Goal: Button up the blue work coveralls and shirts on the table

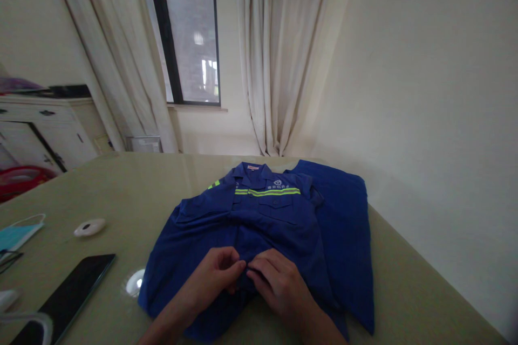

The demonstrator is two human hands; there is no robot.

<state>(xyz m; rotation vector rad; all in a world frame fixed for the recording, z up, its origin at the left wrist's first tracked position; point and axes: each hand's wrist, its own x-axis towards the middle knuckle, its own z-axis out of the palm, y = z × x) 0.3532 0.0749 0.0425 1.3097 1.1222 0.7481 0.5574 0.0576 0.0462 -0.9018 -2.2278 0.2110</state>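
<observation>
A blue work shirt (283,207) with a yellow-green reflective stripe and white lettering across the chest lies spread on the table, its collar pointing away from me. At the lower front of the shirt, my left hand (220,272) pinches the cloth between thumb and curled fingers. Close beside it, my right hand (277,277) is also closed on the fabric, fingertips pressed together. Both hands meet near the front opening; a button there, if any, is hidden by the fingers. Under the shirt's right side lies another piece of folded blue cloth (350,232).
On the table (133,188) to the left are a black phone (68,296), a small white oval object (89,227), a light-blue face mask (18,234) and a white cable (40,321). A wall (437,118) borders the right edge. Curtains (275,54) hang behind.
</observation>
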